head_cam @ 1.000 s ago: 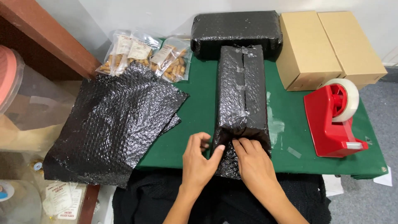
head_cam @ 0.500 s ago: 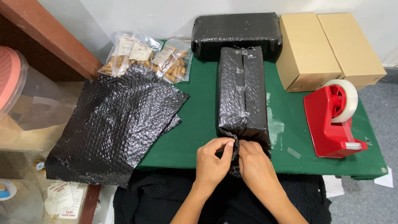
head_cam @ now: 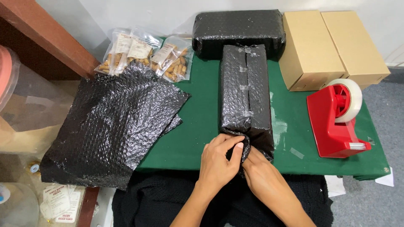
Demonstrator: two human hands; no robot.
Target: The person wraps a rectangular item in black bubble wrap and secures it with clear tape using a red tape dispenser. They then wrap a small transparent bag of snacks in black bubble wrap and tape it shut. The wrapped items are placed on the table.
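The green table (head_cam: 202,134) is carrying everything. Dead centre, running from 12 down to 6, a long parcel (head_cam: 246,88) is lying lengthwise in black bubble wrap. Its top seam is already taped in several spots and the far end looks closed, so the wrapping seems mostly done. What appears left is the near end, at 6 o'clock, where loose wrap is bunching with no tape showing on it.

Both hands are working that end. The left hand (head_cam: 217,159) is gripping the bunched wrap, fingers curled over it and thumb pressing in. The right hand (head_cam: 260,170) is tucking in from beneath, and its fingertips are buried in the fold, grasping the same wrap.

Around it:
- At 9 o'clock, loose black sheets (head_cam: 113,126) are hanging over the table's left edge.
- At 12, a finished black bundle (head_cam: 238,30) is lying crosswise, touching the parcel's far end.
- At 1 to 2, two brown boxes (head_cam: 332,46) are sitting side by side.
- At 3, a red tape dispenser (head_cam: 336,115) is standing near the parcel, nothing between them.
- At 11, clear snack bags (head_cam: 145,54) are lying in a cluster.
- Small tape bits (head_cam: 296,153) are sticking to the cloth at 4.

Nothing is blocking the hands.
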